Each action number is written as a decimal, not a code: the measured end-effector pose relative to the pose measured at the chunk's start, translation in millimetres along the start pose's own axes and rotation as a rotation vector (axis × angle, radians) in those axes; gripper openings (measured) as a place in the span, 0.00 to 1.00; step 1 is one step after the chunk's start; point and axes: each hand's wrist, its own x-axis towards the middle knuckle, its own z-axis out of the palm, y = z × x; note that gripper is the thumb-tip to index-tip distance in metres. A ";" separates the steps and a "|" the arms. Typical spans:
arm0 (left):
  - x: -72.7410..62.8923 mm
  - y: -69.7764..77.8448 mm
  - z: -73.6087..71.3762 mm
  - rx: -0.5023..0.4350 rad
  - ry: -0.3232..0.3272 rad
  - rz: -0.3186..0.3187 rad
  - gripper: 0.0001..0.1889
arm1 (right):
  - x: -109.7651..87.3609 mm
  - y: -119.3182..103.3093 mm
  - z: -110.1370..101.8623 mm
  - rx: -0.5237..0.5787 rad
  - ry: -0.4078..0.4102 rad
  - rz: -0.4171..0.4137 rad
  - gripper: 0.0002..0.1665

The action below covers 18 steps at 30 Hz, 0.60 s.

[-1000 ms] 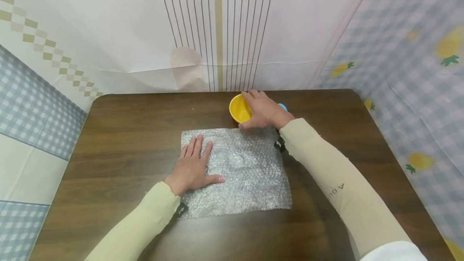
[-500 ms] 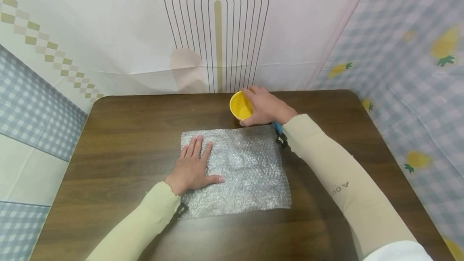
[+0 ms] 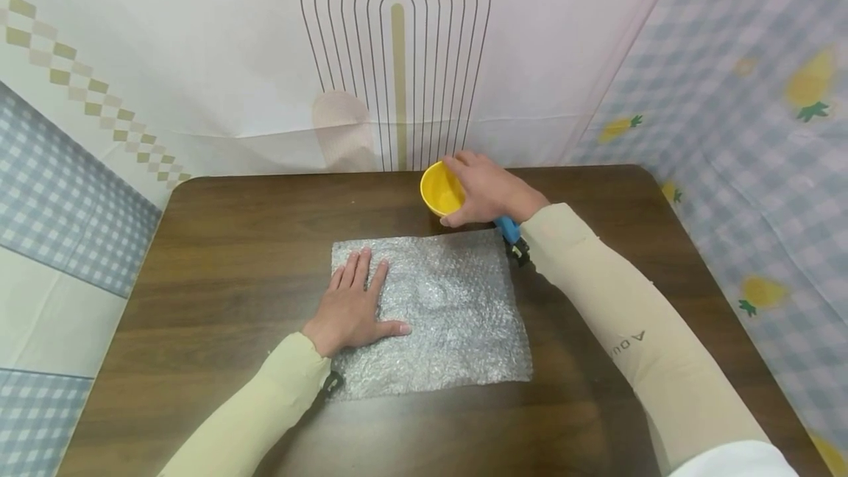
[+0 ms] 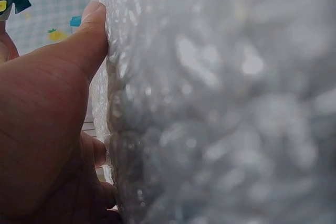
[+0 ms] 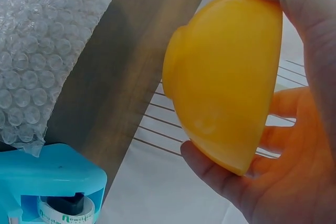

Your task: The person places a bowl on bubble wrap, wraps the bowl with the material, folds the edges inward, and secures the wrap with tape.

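Note:
A yellow bowl (image 3: 440,192) is in my right hand (image 3: 489,188) near the table's back edge. The right wrist view shows the bowl (image 5: 226,82) pinched across its rim between thumb and fingers, its foot facing the table and seemingly raised off it. My left hand (image 3: 351,313) lies flat with spread fingers on the left part of a bubble wrap sheet (image 3: 457,315). Up close in the left wrist view, the bubble wrap (image 4: 210,103) fills most of the picture beside the thumb.
A blue tape dispenser (image 5: 52,177) holding a tape roll stands by the sheet's back right corner, partly hidden by the right wrist in the head view. The brown wooden table (image 3: 232,263) ends at a patterned cloth (image 3: 252,57) behind it.
My right hand has risen slightly with the bowl, which looks a little higher. More of the blue tape dispenser shows under the wrist. The left hand and bubble wrap have stayed put.

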 end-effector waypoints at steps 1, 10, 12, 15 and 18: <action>0.0 -0.1 0.1 -0.001 0.000 0.001 0.63 | -0.1 -0.5 -0.3 0.003 -0.003 0.002 0.66; 0.3 -0.5 0.8 -0.010 0.002 0.000 0.63 | -3.1 -4.4 1.7 0.005 -0.018 -0.016 0.67; 0.6 -0.2 0.6 -0.007 0.001 0.002 0.63 | -4.4 -5.5 3.2 0.000 -0.018 -0.018 0.66; 0.7 0.0 0.6 -0.003 -0.002 0.003 0.63 | -6.4 -7.5 5.3 0.009 -0.012 -0.030 0.66; 0.1 0.1 0.7 -0.003 -0.003 0.001 0.63 | -8.0 -9.4 6.7 0.010 -0.002 -0.046 0.67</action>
